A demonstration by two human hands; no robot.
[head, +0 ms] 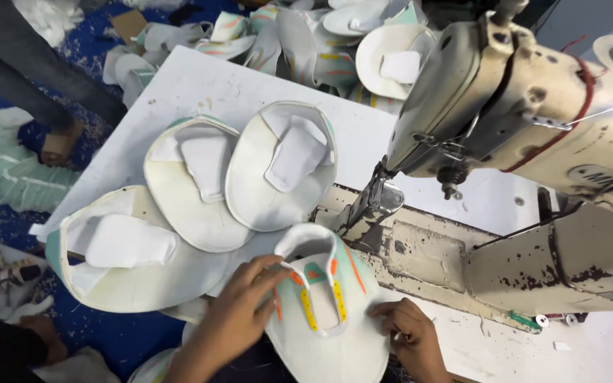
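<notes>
The shoe upper (324,312), a flat white piece with mint edging, orange flashes and yellow eyelet strips, lies at the near edge of the counter (200,89), right in front of the post-bed sewing machine (526,120). Its long axis runs from the bottom of the view up toward the machine, leaning slightly left; the curved collar opening points away from the person, toward the presser foot (377,202), and the broad rounded toe end points back toward the person. It lies face up, coloured side showing.

The left hand (239,312) rests flat on the upper's left side, fingers spread narrowly, fingertips (278,266) touching the edge by the eyelet strip; it presses rather than grips. The right hand (409,333) sits on the upper's right edge, fingers curled down onto the material, pinning it to the counter; whether it pinches the edge cannot be told.

Just left of the held piece, three more uppers lie lining side up, overlapping one another: a large upper (118,248) nearest the left hand, a middle upper (193,181) behind it, and a rear upper (282,167) beside the machine's needle area. A heap of further uppers (306,42) lies beyond the counter's far edge. A stack of mint pieces (8,167) lies on the blue floor (90,50) at left, well apart from the hands.
</notes>
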